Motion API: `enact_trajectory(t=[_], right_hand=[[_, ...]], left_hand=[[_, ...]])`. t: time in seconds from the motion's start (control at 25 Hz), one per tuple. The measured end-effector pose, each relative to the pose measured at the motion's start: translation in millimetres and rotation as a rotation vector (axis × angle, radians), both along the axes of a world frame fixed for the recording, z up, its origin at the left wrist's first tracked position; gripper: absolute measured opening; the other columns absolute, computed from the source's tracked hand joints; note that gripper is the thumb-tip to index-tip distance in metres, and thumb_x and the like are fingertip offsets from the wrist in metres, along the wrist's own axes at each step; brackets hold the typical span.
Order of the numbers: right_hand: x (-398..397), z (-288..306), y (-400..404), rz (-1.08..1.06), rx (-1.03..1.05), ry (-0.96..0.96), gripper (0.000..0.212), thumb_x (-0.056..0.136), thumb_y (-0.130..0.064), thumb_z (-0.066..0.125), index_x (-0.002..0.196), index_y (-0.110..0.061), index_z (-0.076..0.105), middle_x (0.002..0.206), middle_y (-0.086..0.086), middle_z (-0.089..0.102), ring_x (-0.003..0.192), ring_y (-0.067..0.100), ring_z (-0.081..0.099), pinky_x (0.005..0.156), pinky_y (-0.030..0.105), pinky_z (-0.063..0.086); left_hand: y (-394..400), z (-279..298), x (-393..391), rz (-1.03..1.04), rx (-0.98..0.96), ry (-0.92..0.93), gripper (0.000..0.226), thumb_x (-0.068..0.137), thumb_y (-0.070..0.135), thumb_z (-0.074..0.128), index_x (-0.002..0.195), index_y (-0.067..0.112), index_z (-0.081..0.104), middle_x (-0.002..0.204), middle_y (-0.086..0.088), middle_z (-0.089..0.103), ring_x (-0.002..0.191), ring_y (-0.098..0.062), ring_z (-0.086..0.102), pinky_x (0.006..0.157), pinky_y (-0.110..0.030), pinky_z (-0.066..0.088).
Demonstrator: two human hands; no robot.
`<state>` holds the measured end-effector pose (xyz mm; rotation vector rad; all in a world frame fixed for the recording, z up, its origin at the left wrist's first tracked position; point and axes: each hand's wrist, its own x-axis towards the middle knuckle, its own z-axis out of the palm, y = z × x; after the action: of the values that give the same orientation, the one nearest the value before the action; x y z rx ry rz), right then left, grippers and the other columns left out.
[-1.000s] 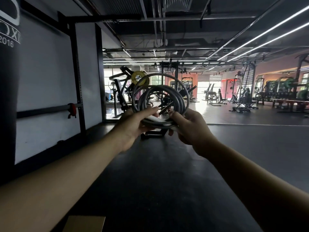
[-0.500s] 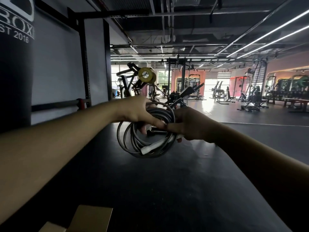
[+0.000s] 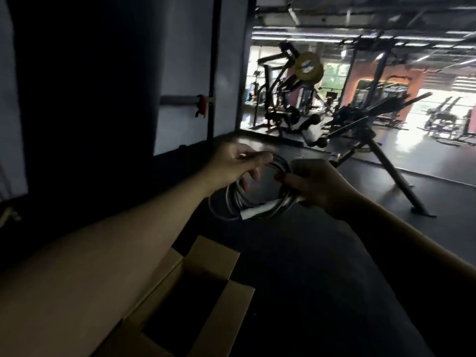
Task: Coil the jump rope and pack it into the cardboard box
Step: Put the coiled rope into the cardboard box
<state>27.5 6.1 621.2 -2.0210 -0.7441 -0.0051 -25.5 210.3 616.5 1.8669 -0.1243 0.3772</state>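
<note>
Above the dark gym floor, left hand (image 3: 233, 164) and right hand (image 3: 318, 185) keep their fingers clamped on the already coiled jump rope (image 3: 251, 202), with packing left: the open cardboard box (image 3: 206, 284) waits at six o'clock.

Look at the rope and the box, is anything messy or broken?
Nothing looks broken. The grey coiled jump rope hangs in loose, uneven loops between the left hand and right hand, not yet inside the open brown cardboard box below. Its flaps stand up, which looks normal.
</note>
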Motion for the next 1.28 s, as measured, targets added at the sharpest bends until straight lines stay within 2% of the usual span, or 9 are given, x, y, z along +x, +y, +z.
enact_trajectory(t=[0.12, 0.28, 0.48, 0.6, 0.68, 0.84, 1.0, 1.12, 1.28], right_hand=[[5, -42, 51, 0.060, -0.108, 0.028, 0.022, 0.093, -0.025, 0.071, 0.076, -0.011, 0.071, 0.060, 0.009, 0.068, 0.044, 0.013, 0.053, 0.037, 0.021, 0.038], [12, -101, 116, 0.099, -0.184, 0.110, 0.025, 0.095, -0.026, 0.069, 0.091, -0.002, 0.072, 0.081, 0.023, 0.075, 0.053, 0.014, 0.059, 0.040, 0.019, 0.041], [34, -183, 177, 0.131, -0.270, 0.176, 0.017, 0.093, -0.029, 0.071, 0.090, -0.013, 0.076, 0.062, -0.005, 0.074, 0.053, 0.011, 0.065, 0.041, 0.020, 0.049], [57, -248, 203, 0.157, -0.269, 0.233, 0.018, 0.092, -0.024, 0.073, 0.093, -0.006, 0.073, 0.074, 0.006, 0.076, 0.047, 0.003, 0.064, 0.041, 0.019, 0.049], [74, -293, 216, 0.181, -0.291, 0.252, 0.012, 0.090, -0.027, 0.075, 0.094, -0.016, 0.072, 0.081, 0.010, 0.076, 0.052, 0.006, 0.066, 0.042, 0.019, 0.047], [111, -390, 242, 0.314, -0.426, 0.277, 0.011, 0.091, -0.034, 0.074, 0.099, -0.028, 0.070, 0.069, -0.006, 0.069, 0.045, 0.000, 0.063, 0.045, 0.020, 0.051], [142, -483, 265, 0.423, -0.600, 0.279, 0.030, 0.094, -0.036, 0.068, 0.118, -0.019, 0.070, 0.102, 0.003, 0.073, 0.084, 0.010, 0.069, 0.068, 0.025, 0.049], [159, -541, 277, 0.494, -0.742, 0.340, 0.033, 0.098, -0.034, 0.064, 0.124, -0.014, 0.066, 0.110, 0.004, 0.070, 0.102, 0.020, 0.066, 0.071, 0.027, 0.045], [172, -599, 291, 0.531, -0.874, 0.437, 0.044, 0.101, -0.038, 0.056, 0.141, -0.019, 0.055, 0.139, 0.007, 0.060, 0.127, 0.025, 0.056, 0.100, 0.034, 0.045]], left_hand=[[47, -49, -8, 0.066, 0.060, 0.167, 0.040, 0.094, 0.046, 0.063, 0.118, 0.013, 0.066, 0.075, -0.005, 0.063, 0.056, -0.018, 0.066, 0.043, -0.017, 0.046], [107, -113, -21, 0.153, -0.064, 0.187, 0.039, 0.092, 0.041, 0.068, 0.109, 0.006, 0.069, 0.075, -0.005, 0.064, 0.049, -0.010, 0.059, 0.048, -0.018, 0.050], [159, -196, -17, 0.281, -0.252, 0.318, 0.036, 0.090, 0.039, 0.071, 0.112, 0.011, 0.069, 0.087, -0.004, 0.072, 0.061, -0.012, 0.065, 0.053, -0.024, 0.056], [171, -253, -4, 0.370, -0.333, 0.408, 0.040, 0.091, 0.047, 0.067, 0.114, 0.015, 0.071, 0.092, -0.006, 0.076, 0.064, -0.011, 0.066, 0.053, -0.020, 0.056], [179, -296, 7, 0.430, -0.386, 0.491, 0.046, 0.097, 0.055, 0.053, 0.114, 0.017, 0.073, 0.093, -0.007, 0.077, 0.066, -0.015, 0.068, 0.054, -0.023, 0.055], [194, -405, 25, 0.609, -0.375, 0.614, 0.040, 0.096, 0.061, 0.047, 0.096, 0.032, 0.074, 0.092, 0.001, 0.077, 0.087, -0.023, 0.074, 0.079, -0.039, 0.060], [193, -502, 45, 0.758, -0.499, 0.654, 0.029, 0.095, 0.054, 0.057, 0.096, 0.030, 0.071, 0.091, 0.004, 0.077, 0.074, -0.021, 0.076, 0.075, -0.038, 0.059], [189, -562, 57, 0.786, -0.482, 0.701, 0.040, 0.099, 0.052, 0.050, 0.118, 0.023, 0.068, 0.114, 0.000, 0.075, 0.094, -0.022, 0.074, 0.080, -0.031, 0.049], [187, -611, 64, 0.815, -0.481, 0.752, 0.044, 0.102, 0.044, 0.048, 0.129, 0.013, 0.063, 0.120, -0.005, 0.069, 0.109, -0.021, 0.064, 0.091, -0.031, 0.048]])
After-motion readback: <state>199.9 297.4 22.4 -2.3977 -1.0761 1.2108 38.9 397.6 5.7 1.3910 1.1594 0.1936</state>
